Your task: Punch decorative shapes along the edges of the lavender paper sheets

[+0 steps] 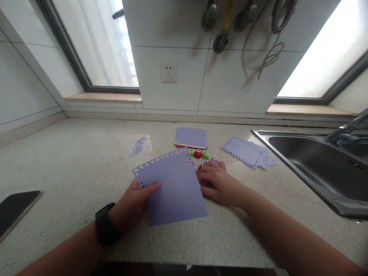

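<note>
My left hand grips a lavender paper sheet, thumb on top and fingers underneath. Small shaped holes run along the sheet's top edge and down part of its left edge. My right hand is just right of the sheet, low over the counter, with its fingers curled. A small white spot shows between its thumb and fingers; what they hold, if anything, is hidden. Around its fingertips stand small craft punches with eye-like tops: a red punch, a green punch and a purple punch. The sheet partly covers others.
A stack of coloured paper lies behind the punches. Several lavender sheets with punched edges fan out near the steel sink. Purple paper bits lie scattered at left. A dark flat object rests at the left edge.
</note>
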`<state>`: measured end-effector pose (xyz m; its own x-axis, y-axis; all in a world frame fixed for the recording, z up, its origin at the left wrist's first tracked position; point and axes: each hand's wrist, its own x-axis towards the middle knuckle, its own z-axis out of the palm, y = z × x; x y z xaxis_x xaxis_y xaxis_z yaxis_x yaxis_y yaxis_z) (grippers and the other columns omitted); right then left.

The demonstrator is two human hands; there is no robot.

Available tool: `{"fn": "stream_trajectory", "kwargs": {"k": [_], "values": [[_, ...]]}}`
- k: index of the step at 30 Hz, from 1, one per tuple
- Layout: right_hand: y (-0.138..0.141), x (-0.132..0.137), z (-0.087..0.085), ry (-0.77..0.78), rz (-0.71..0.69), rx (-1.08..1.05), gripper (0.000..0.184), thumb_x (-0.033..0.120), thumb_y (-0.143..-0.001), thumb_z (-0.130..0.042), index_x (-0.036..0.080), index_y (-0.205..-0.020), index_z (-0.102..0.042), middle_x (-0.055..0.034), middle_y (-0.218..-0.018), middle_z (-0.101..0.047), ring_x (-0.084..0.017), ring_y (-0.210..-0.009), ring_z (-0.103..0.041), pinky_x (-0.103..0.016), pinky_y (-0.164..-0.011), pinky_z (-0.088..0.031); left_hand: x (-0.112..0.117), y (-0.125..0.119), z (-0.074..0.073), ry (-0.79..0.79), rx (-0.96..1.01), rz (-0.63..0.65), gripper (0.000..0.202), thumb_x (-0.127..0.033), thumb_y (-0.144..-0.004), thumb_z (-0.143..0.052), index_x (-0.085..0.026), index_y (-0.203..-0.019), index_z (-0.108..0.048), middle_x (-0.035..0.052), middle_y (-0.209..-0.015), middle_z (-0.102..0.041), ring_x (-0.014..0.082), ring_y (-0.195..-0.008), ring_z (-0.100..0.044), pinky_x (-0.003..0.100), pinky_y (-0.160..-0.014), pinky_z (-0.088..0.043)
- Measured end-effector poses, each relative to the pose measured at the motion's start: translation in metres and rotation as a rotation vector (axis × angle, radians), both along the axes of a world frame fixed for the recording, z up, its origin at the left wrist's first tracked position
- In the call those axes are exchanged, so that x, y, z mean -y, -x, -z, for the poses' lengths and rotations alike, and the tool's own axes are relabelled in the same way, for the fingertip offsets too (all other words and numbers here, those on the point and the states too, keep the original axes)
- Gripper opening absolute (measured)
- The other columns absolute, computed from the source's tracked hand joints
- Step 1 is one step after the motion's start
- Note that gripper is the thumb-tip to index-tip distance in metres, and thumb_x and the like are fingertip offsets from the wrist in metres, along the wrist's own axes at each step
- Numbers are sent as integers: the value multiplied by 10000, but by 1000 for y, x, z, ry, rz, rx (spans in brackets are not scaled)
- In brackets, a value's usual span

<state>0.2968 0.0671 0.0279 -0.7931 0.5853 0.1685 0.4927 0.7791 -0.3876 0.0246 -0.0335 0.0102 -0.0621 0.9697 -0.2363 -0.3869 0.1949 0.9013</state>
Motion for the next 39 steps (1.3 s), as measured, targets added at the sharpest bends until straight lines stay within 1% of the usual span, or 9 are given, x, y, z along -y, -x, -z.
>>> {"fn": "stream_trajectory", "kwargs": {"k": [4,7,12,16,22,25,29,34,39], "values": [[2,-4,6,-42,111,-42,108,349,-974,-720,264,-947,-781,-22,-934,-767,-261,-981,-600,-445,-911,-300,-8,0,-1,-10,12,-174,381,-165,-867,-756,-227,-1243,-735,53,-1061,-847,261,-959,-795,345,-883,-625],[5,-7,12,-55,205,-83,78,350,-927,-784,279,-960,-784,-16,-883,-774,-267,-941,-634,-449,-900,-314,-14,-1,-11,-6,38,-368,370,-93,-816,-735,-223,-1163,-753,46,-967,-844,293,-932,-795,371,-839,-652],[5,-14,16,-47,271,-148,97,382,-910,-794,289,-930,-779,-15,-844,-764,-281,-935,-647,-481,-913,-335,-21,0,-26,0,102,-629,231,-53,-803,-716,-216,-958,-765,7,-839,-806,231,-890,-779,252,-782,-650],[-8,-30,16,-82,377,-255,182,327,-1014,-613,268,-934,-766,-41,-887,-770,-266,-893,-666,-492,-903,-389,-24,6,-21,10,143,-610,257,-56,-859,-649,-196,-1039,-767,23,-883,-814,208,-817,-784,279,-769,-668],[-29,-58,22,-65,569,-472,218,300,-935,-597,207,-1078,-733,-91,-956,-754,-260,-860,-681,-412,-750,-512,-26,13,-10,-19,248,-534,276,-45,-917,-586,-154,-1103,-759,53,-899,-828,189,-742,-797,298,-716,-684],[-22,-52,22,-101,521,-475,219,281,-930,-601,213,-1104,-714,-98,-1023,-751,-267,-902,-681,-442,-814,-522,-27,15,-5,-39,260,-517,248,-48,-916,-592,-140,-1068,-766,64,-909,-833,193,-746,-801,297,-702,-686],[7,-20,16,-196,257,-313,218,278,-971,-604,241,-1165,-697,-91,-1158,-749,-295,-1089,-643,-502,-991,-447,-27,17,-2,-48,267,-516,262,-47,-903,-603,-137,-1087,-765,65,-908,-836,201,-739,-802,304,-684,-686],[37,10,17,-301,-17,-77,407,408,-984,-652,276,-1369,-643,-80,-1308,-707,-312,-1195,-580,-479,-1015,-375,-27,15,-6,-42,269,-506,282,-38,-897,-590,-145,-1096,-760,68,-920,-834,201,-740,-802,301,-690,-681],[43,6,29,-459,-37,14,344,335,-1026,-603,288,-1364,-644,-54,-1345,-709,-313,-1213,-553,-491,-1007,-302,-26,11,-10,-45,234,-518,270,-37,-886,-613,-156,-1078,-761,67,-913,-833,217,-754,-800,306,-700,-681]]}}
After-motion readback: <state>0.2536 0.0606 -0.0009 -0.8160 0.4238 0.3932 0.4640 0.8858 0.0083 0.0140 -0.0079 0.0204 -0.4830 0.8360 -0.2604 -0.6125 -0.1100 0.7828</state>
